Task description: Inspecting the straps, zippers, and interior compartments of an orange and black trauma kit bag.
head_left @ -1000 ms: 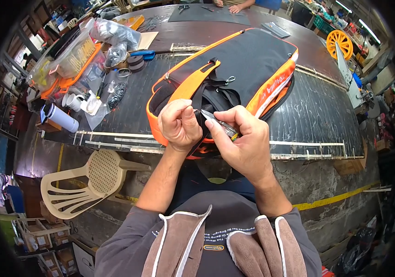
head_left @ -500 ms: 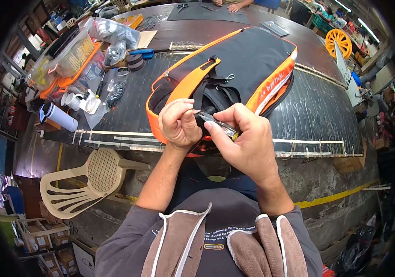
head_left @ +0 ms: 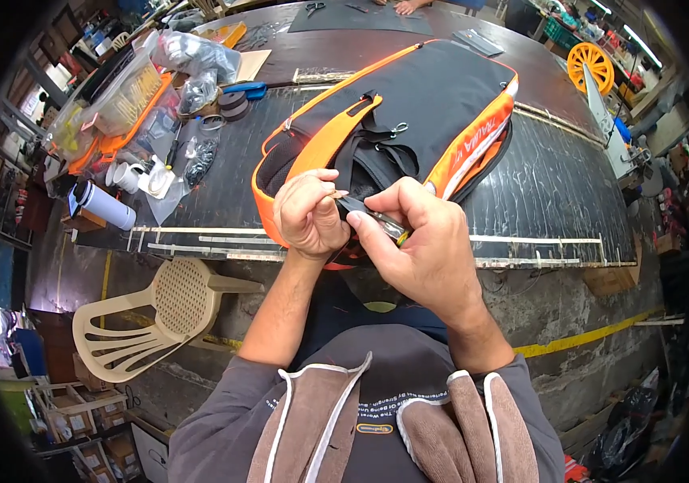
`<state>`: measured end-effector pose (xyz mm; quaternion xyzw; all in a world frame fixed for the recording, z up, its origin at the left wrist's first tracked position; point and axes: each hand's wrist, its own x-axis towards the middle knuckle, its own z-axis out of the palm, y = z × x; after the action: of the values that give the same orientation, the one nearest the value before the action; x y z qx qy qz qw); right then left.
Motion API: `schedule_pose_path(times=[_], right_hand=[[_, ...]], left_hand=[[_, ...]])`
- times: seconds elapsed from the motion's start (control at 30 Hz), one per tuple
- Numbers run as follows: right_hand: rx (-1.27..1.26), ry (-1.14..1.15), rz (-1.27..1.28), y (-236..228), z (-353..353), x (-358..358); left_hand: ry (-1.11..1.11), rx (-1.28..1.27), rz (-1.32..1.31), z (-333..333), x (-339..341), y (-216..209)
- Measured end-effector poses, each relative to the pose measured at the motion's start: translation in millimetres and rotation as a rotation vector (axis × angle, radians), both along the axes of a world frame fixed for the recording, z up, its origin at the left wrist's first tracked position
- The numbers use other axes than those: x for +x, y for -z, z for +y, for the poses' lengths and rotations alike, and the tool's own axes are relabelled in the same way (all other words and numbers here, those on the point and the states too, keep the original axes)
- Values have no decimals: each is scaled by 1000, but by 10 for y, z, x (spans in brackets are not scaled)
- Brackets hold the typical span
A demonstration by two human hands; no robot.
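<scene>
My left hand is closed, its fingertips pinching the end of a black strap that comes off the black and orange backpack. My right hand is closed around a small lighter, thumb on top, its metal end held right against that strap end. Both hands meet just over the near edge of the counter, about midway along it. The backpack lies flat on the dark counter, its lower end reaching the near edge under my hands and its top pointing toward the far right corner. At the counter's left end lie clear plastic bags, rolls of tape, a white cup and a white bottle with a dark cap. A cream plastic chair stands on the floor below the near left corner.
</scene>
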<state>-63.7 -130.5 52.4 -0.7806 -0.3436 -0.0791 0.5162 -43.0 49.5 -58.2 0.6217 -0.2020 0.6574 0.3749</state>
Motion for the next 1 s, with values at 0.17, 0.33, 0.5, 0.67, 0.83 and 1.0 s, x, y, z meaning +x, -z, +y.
schedule_pose_path(times=[0.17, 0.33, 0.5, 0.67, 0.83, 1.0], right_hand=[[50, -5, -17, 59, 5, 5], [-4, 10, -23, 66, 22, 4], [-56, 31, -36, 33, -29, -31], [-59, 57, -81, 83, -36, -51], [265, 64, 309, 232, -72, 151], [448, -194, 711, 498, 0, 352]], left_hand=[[50, 0, -1, -34, 0, -36], [46, 17, -15, -57, -14, -78], [-13, 209, 51, 21, -87, -138], [-72, 194, 68, -7, -108, -129], [-85, 175, -5, -38, -91, -168], [-198, 190, -32, -90, -74, -332]])
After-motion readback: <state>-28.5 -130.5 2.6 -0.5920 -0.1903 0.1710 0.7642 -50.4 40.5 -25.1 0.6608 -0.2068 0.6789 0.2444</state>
